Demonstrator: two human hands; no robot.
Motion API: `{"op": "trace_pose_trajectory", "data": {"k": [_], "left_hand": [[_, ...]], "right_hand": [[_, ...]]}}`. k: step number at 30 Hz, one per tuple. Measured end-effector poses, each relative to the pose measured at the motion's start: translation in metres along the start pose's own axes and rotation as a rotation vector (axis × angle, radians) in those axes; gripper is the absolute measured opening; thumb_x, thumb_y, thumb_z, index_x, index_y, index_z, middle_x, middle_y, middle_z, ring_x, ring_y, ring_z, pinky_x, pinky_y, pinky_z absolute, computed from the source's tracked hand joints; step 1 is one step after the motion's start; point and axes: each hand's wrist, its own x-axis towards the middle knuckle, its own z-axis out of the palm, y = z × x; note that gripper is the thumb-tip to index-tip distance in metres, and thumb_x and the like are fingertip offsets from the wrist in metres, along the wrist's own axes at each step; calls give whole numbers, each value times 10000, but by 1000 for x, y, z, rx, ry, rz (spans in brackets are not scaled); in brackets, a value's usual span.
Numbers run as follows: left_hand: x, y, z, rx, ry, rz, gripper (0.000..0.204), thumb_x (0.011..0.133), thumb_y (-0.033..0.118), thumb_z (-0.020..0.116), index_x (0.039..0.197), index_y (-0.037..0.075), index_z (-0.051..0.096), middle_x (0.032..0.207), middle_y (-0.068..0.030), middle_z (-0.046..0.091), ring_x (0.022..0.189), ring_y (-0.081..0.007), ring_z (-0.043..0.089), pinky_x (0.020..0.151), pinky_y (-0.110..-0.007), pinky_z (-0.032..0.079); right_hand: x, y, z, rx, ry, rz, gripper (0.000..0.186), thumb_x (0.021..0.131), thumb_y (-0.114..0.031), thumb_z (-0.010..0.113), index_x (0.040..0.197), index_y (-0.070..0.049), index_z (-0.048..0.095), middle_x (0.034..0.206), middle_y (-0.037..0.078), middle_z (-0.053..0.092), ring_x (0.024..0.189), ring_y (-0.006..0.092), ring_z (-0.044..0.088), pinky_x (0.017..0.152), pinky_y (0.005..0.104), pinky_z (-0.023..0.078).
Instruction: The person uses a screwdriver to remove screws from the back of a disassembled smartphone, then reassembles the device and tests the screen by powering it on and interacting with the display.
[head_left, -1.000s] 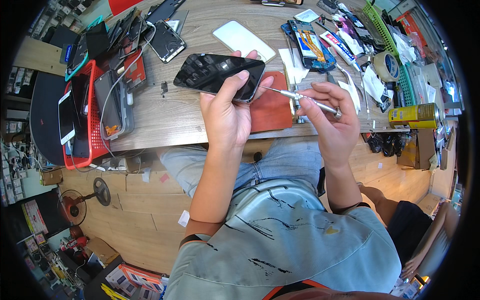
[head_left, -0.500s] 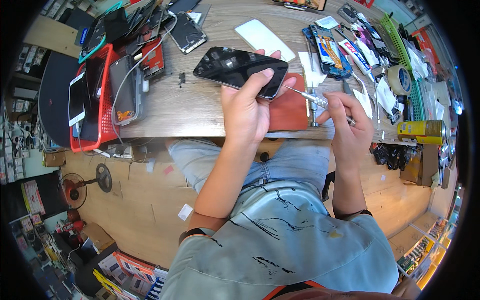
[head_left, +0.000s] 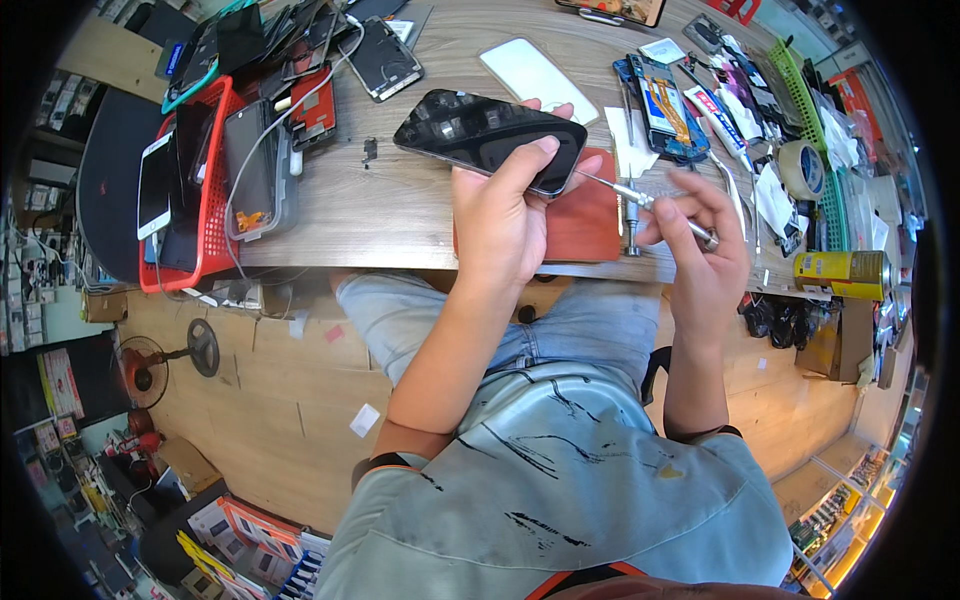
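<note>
My left hand (head_left: 505,215) grips a black smartphone (head_left: 470,130), its dark glass face up and its thumb pressed on the glass near the right end. The phone is tilted above the table. In my right hand (head_left: 705,240) is a thin silver screwdriver (head_left: 640,200), held between thumb and fingers. Its tip meets or comes very close to the phone's lower right edge; contact is too small to make out. Beneath the phone and the tool lies a reddish-brown mat (head_left: 585,220), partly hidden by my left hand.
On the left stands a red plastic basket (head_left: 222,180) with phones, beside a clear box (head_left: 265,200). A white phone-shaped panel (head_left: 535,75) lies behind my hands. To the right are an opened blue phone (head_left: 660,110), a glue tube (head_left: 718,125), tape (head_left: 800,165) and a yellow can (head_left: 842,272).
My right fingers have shifted a little around the screwdriver, some lifting and spreading. The phone stays in my left hand, and the whole view has moved slightly.
</note>
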Motion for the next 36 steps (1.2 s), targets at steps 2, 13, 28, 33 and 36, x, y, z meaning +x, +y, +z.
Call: {"op": "trace_pose_trajectory", "data": {"k": [2, 13, 28, 33, 36], "left_hand": [[-2, 2, 0, 14, 1, -2, 356, 945, -72, 614, 1294, -90, 546, 1304, -182, 613, 1321, -383, 606, 914, -559, 669], [-1, 2, 3, 19, 19, -18, 334, 943, -78, 608, 1270, -112, 550, 1336, -204, 608, 1309, -383, 616, 911, -532, 677], [-1, 2, 3, 29, 10, -6, 443, 953, -94, 602, 1366, -104, 441, 1329, -223, 567, 1333, -360, 596, 899, -563, 673], [-1, 0, 2, 11, 4, -6, 447, 953, -95, 599, 1371, -104, 441, 1344, -218, 559, 1335, -360, 594, 903, -565, 670], [-1, 0, 3, 20, -2, -13, 446, 953, -96, 597, 1371, -105, 443, 1345, -219, 560, 1334, -360, 594, 908, -563, 669]], "right_hand": [[2, 1, -7, -105, -17, 87, 365, 974, -77, 753, 1299, 27, 624, 1090, 132, 749, 907, 139, 716, 752, 264, 589], [3, -2, 2, -36, 12, 14, 366, 970, -71, 755, 1297, 28, 625, 1066, 132, 749, 852, 137, 714, 727, 260, 584], [5, -5, 0, 22, 11, 17, 256, 972, -69, 753, 1191, 43, 682, 966, 108, 749, 788, 117, 703, 684, 253, 573], [3, -7, 11, 5, 104, -45, 215, 976, -87, 756, 1132, 52, 705, 909, 101, 747, 722, 115, 691, 642, 243, 557], [5, -10, 14, 67, 117, -40, 206, 975, -101, 762, 1105, 53, 716, 891, 97, 748, 698, 119, 692, 630, 237, 553]]}}
